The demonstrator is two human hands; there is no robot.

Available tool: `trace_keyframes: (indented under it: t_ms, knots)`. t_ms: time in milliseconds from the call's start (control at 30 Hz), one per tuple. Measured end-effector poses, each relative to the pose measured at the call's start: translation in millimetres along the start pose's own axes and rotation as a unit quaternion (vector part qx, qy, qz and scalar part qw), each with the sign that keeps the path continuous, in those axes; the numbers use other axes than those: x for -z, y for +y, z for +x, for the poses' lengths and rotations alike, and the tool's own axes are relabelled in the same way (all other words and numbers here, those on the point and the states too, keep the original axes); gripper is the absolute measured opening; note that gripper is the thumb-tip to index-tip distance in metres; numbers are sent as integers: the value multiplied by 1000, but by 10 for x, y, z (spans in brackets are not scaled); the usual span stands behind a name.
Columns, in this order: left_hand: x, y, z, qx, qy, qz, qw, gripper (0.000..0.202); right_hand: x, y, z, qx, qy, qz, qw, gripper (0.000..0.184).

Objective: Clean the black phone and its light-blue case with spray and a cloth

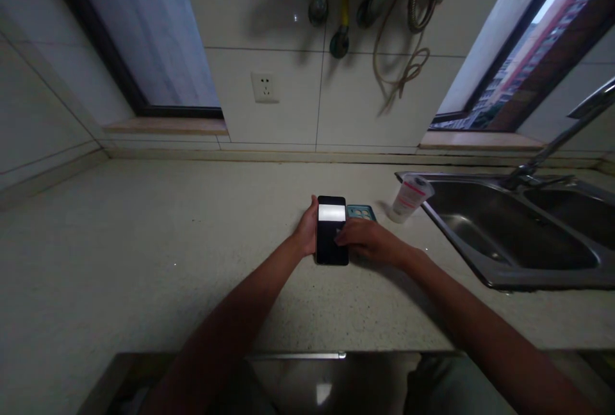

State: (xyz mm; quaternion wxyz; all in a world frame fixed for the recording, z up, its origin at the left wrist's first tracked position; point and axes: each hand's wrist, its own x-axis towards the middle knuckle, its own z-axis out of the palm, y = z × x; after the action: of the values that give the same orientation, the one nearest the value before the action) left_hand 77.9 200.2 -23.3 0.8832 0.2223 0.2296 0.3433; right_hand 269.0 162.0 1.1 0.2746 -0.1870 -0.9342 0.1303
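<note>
My left hand [306, 230] is wrapped round the left edge of a smartphone [331, 252], with the thumb along its side. The phone has a black screen with a bright white band near its top. From the right, my right hand [368, 239] reaches over the screen. Its fingers are bent and close together, fingertips at the middle of the display, with no object visible in them. Just behind that hand lies a teal phone case [361, 212] with round camera cut-outs, its lower part hidden.
A clear plastic cup [408, 198] with red print leans near the sink [485, 277], which has two basins and a faucet [521, 175]. The pale countertop [144, 242] runs along a tiled wall with a power socket [264, 88], valves and hoses [418, 11].
</note>
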Motion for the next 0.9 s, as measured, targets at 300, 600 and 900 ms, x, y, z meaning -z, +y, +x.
trace_keyframes:
  t_ms: [300,600,900]
  knots:
    - [51,-14,12,13,-88,-5,996,88,-14,-320,69,-42,-173,166,970,20]
    - [21,-51,25,11,-35,13,999,79,-77,-81,-11,-69,160,33,984,20]
    - [18,-54,28,0,-33,-2,999,78,-76,14,6,-17,100,-84,991,21]
